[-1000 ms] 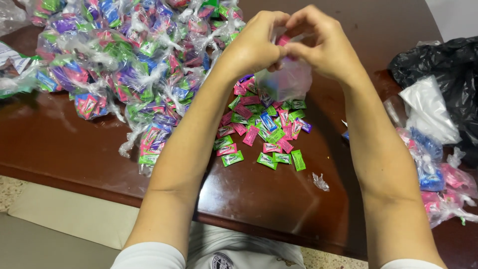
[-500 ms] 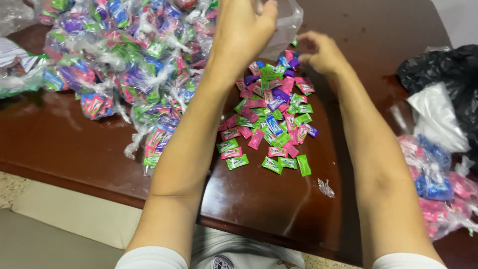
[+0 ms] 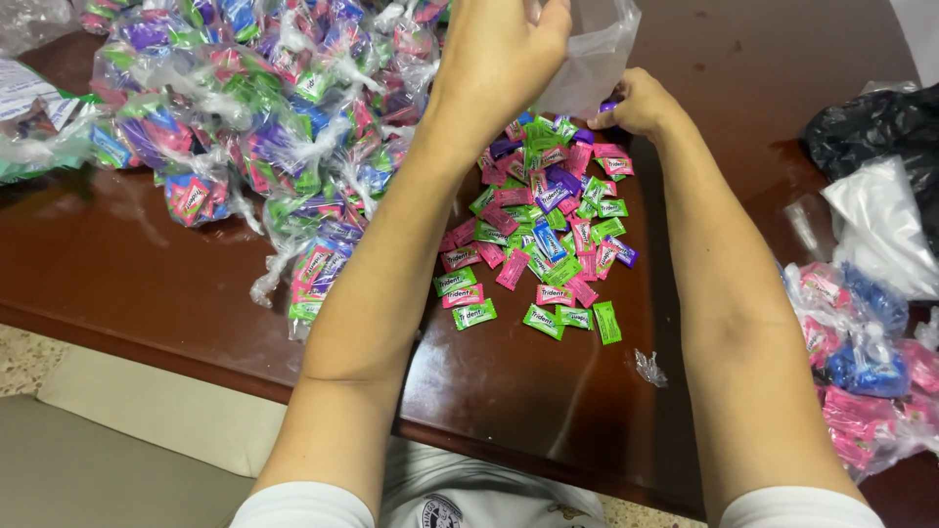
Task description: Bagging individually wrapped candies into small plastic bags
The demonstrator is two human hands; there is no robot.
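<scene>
My left hand is raised above the table and pinches the mouth of a small clear plastic bag, which hangs open. My right hand reaches down to the far edge of a loose pile of small wrapped candies in green, pink, purple and blue, its fingers closing on a purple piece. The candies lie spread on the dark brown wooden table between my forearms.
A big heap of filled, knotted clear bags of candy covers the table's left side. More filled bags lie at the right, below a black plastic bag and a stack of clear empty bags. A scrap of plastic lies near the front edge.
My hands, together on a bag a second ago, have parted: the left lifted the bag up, the right dropped to the candy pile.
</scene>
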